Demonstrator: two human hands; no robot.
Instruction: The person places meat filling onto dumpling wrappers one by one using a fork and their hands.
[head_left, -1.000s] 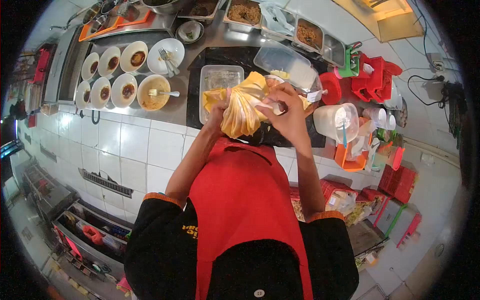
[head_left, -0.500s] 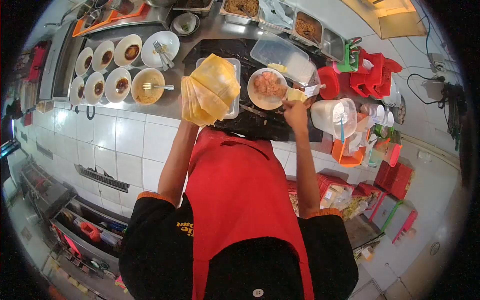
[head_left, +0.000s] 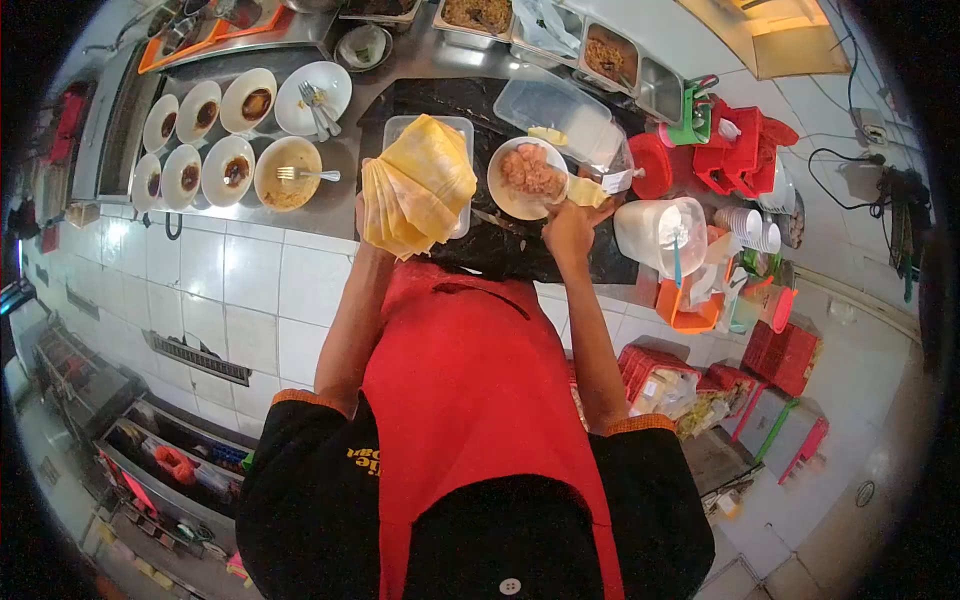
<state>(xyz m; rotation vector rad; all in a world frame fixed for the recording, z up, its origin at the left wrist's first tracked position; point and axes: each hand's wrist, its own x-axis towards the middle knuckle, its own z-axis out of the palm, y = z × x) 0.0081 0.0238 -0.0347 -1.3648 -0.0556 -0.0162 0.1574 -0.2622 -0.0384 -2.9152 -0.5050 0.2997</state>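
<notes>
My left hand (head_left: 366, 240) is closed on a fanned stack of yellow dough wrappers (head_left: 420, 185) that hides most of its fingers. The stack is above a clear plastic container (head_left: 464, 130). At the near right rim of a white bowl (head_left: 508, 205) is my right hand (head_left: 568, 236), its fingers curled; whatever they hold, if anything, is hidden. Pinkish minced meat (head_left: 532, 170) fills part of that bowl. Just beyond my right hand lies a single pale yellow wrapper (head_left: 586, 193).
Several white bowls with dark sauce (head_left: 236, 172) line the left counter, beside a used bowl with a fork (head_left: 288, 190). On the right stand a tub of white powder (head_left: 660, 235) and red baskets (head_left: 740, 150). Metal food trays (head_left: 610, 55) line the back.
My right hand has moved slightly left and down, closer to the bowl's near rim. The wrapper stack in my left hand has stayed almost in place. The whole view has shifted a little left.
</notes>
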